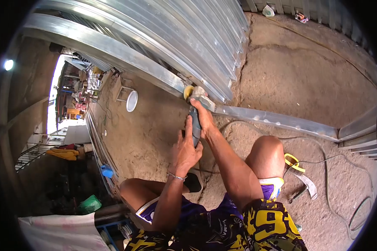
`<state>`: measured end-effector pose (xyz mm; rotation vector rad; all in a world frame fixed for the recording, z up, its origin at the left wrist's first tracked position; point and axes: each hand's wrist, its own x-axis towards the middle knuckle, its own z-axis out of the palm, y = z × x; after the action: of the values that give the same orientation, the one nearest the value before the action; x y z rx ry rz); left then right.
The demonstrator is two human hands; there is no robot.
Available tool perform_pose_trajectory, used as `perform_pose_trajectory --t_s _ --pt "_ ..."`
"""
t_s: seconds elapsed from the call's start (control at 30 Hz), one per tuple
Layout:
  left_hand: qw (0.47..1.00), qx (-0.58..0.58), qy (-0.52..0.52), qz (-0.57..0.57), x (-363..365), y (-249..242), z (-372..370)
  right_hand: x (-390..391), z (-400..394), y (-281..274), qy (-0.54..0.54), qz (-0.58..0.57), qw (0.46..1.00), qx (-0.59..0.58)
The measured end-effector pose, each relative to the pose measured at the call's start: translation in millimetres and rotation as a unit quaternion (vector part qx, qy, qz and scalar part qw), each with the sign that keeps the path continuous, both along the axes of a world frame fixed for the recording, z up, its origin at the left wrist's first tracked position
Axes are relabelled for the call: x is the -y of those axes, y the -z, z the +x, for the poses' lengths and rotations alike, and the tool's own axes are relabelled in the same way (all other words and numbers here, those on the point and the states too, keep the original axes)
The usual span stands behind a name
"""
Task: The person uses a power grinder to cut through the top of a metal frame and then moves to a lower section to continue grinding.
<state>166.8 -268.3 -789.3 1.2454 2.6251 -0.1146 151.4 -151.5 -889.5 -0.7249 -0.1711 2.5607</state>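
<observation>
Tool: one angle grinder (195, 109), being gripped two-handed, yellow disc end pointing away from the fingers toward the metal.
Right hand (206, 119): fingers closing fully round the forward part of the grinder body, just behind the head.
Left hand (184, 150): wrapping the rear of the handle, thumb lying along it; tightness of the grip hard to judge.
Disc contact: meeting the steel rail (276, 120) just beyond the right fingertips, where the rail joins the corrugated panel (188, 37).
Progress: appearing mid-pass; no sparks showing, finished and unfinished stretches not distinguishable.
Remaining: rail running on well past the right-hand fingers, seemingly still awaiting treatment.
Count: one grinder, one power cable (335, 167) trailing behind the wrists, one white lid (131, 101) lying well left of the fingers.
</observation>
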Motion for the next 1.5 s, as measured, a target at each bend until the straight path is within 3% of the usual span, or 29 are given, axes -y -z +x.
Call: perform_pose_trajectory --t_s 0.1,0.3,0.4,0.57,0.67,0.8,0.87,1.07,1.43,1.5 --pt "1.000 -0.006 0.002 -0.015 0.7 4.8 -0.6 4.1 3.7 4.9 -0.023 -0.039 0.999 -0.006" --pt "0.999 -0.013 0.042 0.031 -0.9 8.8 -3.2 -3.8 -6.2 14.4 -0.034 -0.007 0.999 -0.009" --pt "1.000 0.014 -0.012 0.014 -4.4 0.1 4.9 -3.4 -5.9 5.4 -0.024 0.005 1.000 -0.013" --pt "0.995 -0.035 0.052 0.081 4.4 7.7 -3.8 -4.8 -3.7 -4.0 -0.031 0.033 0.999 0.003" --pt "0.999 0.007 -0.011 0.030 -1.8 1.0 -0.4 -6.0 1.7 -14.1 -0.029 0.014 0.999 0.008" --pt "0.999 -0.021 0.019 0.045 -2.5 3.8 1.5 -8.1 -0.2 -6.6 -0.035 0.004 0.999 -0.007" --pt "0.999 0.000 -0.028 0.019 -7.9 -6.1 9.5 -8.0 -1.5 -5.9 -0.033 0.004 0.999 -0.021" --pt "0.998 0.011 0.002 0.060 0.0 -2.4 0.0 -3.7 -1.5 -10.1 0.005 -0.012 1.000 0.003" --pt "0.996 -0.014 0.051 0.069 0.0 7.8 -2.8 -6.7 2.6 -4.1 -0.026 -0.024 0.999 0.016" --pt "0.999 -0.007 0.013 0.047 -4.8 0.6 5.0 -7.0 1.4 -4.3 -0.034 -0.010 0.999 0.005"
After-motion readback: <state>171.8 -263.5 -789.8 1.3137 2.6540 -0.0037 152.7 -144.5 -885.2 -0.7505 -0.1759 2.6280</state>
